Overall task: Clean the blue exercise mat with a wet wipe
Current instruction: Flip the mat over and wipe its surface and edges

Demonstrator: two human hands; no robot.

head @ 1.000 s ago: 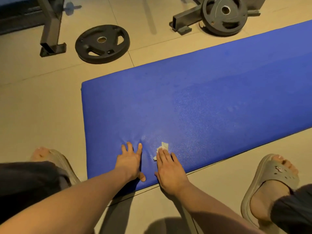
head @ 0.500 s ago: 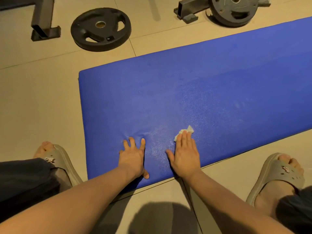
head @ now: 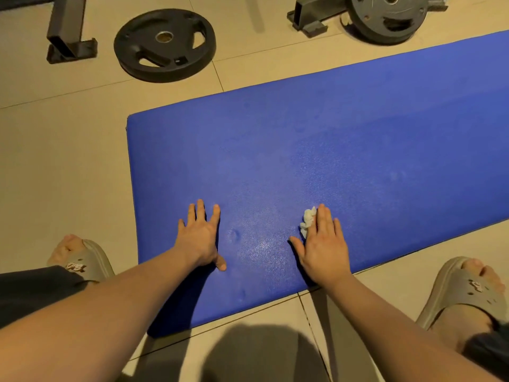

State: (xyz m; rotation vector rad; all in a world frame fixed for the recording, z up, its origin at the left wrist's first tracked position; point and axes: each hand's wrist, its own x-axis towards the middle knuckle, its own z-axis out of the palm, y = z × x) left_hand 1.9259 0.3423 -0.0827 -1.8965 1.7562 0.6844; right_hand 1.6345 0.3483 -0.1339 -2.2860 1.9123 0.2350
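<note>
Head view, looking down at the floor.

- Your right hand [head: 323, 249] lies flat on the blue exercise mat [head: 330, 147], near its front edge. Fingers straight and close together, thumb out to the side, nothing gripped.
- The wet wipe [head: 308, 220] sits pinned under those fingers. Only part shows, a small bunch poking out beside the index finger, on the side facing your other hand. How much lies beneath the palm cannot be told.
- The wipe looks white, crumpled and wadded, not spread flat.
- Your left hand [head: 199, 238] rests palm down on the mat too, fingers straight and fanned, thumb pointing back toward the near edge. It holds nothing. It sits well apart from the wipe, with bare mat between the two hands.
- The mat is a deep blue, thick, with rounded corners. Its short end is at your left and its length runs off frame to the right. The surface between and beyond your hands shows a paler, speckled sheen. A small dimple [head: 234, 234] sits just right of the left hand.
- The mat lies on beige floor tiles [head: 55, 161].
- Beyond the mat, a black weight plate [head: 164, 45] lies flat, and a second plate [head: 387, 17] leans against a dark steel frame [head: 311, 15].
- Your feet wear grey-brown slide sandals, left [head: 91, 260] and right [head: 465, 293], on either side of your arms.
</note>
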